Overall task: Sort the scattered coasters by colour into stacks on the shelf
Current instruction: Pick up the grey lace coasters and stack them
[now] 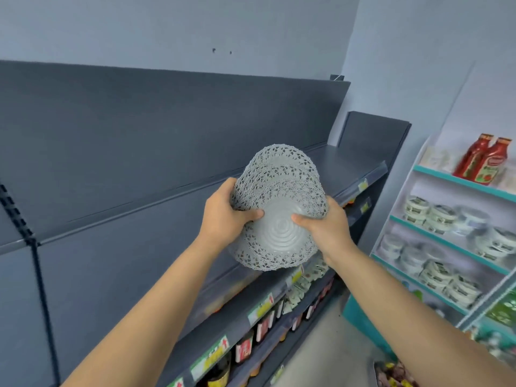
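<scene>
A bundle of grey lacy round coasters [279, 188] is held up in front of the dark grey shelf [349, 163]. The coasters overlap like a fan and bend slightly; each has a ringed solid middle and an openwork edge. My left hand [226, 216] grips the bundle's left edge with the thumb on its front. My right hand [326, 227] grips the right edge, thumb pressed near the ringed centre. The bundle hangs in the air above the shelf board, not touching it.
The dark shelf's top board looks bare. Lower shelves hold dark bottles [245, 347] and small packets [301, 286] behind price tags. A white and teal rack [446, 177] at the right carries red sauce bottles [485, 160] and round tubs [435, 213].
</scene>
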Demonstrator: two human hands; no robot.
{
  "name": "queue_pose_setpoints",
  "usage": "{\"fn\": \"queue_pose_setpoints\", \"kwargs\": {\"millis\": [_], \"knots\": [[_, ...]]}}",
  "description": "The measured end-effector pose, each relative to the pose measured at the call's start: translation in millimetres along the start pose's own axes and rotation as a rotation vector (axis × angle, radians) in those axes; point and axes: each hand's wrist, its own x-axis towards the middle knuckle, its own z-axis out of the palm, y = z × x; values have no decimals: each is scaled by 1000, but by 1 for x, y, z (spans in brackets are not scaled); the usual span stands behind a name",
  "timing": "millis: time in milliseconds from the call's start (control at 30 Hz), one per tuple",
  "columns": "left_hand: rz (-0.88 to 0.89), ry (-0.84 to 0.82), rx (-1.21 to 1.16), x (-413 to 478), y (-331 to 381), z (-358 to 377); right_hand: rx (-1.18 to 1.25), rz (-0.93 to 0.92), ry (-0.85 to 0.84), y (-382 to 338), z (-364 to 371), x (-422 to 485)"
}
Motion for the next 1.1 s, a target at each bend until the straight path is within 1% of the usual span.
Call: {"fn": "queue_pose_setpoints", "kwargs": {"millis": [100, 167, 300, 400, 467, 633, 767, 867, 967, 1033, 1100], "knots": [[-39, 65, -55, 52, -9, 19, -48, -57, -34, 5, 2, 66], [-38, 137, -67, 85, -14, 30, -95, -116, -67, 7, 10, 110], [-85, 296, -109, 129, -38, 47, -73, -205, -194, 19, 36, 190], [-179, 376, -86, 135, -62, 51, -31, -214, -348, 47, 56, 222], [-198, 440, -68, 137, -72, 55, -13, -229, -419, 64, 66, 239], [-149, 552, -52, 164, -90, 60, 60, -321, -497, 76, 98, 285], [-135, 636, -80, 169, -120, 55, 128, -361, -562, 94, 126, 299], [-159, 566, -21, 171, -136, 47, 221, -261, -591, 109, 139, 312], [-122, 496, 57, 175, -141, 47, 329, -112, -701, 119, 146, 322], [-92, 502, 102, 177, -142, 50, 379, -46, -744, 122, 149, 325], [-57, 531, 101, 179, -138, 52, 435, 8, -723, 122, 151, 328]]}}
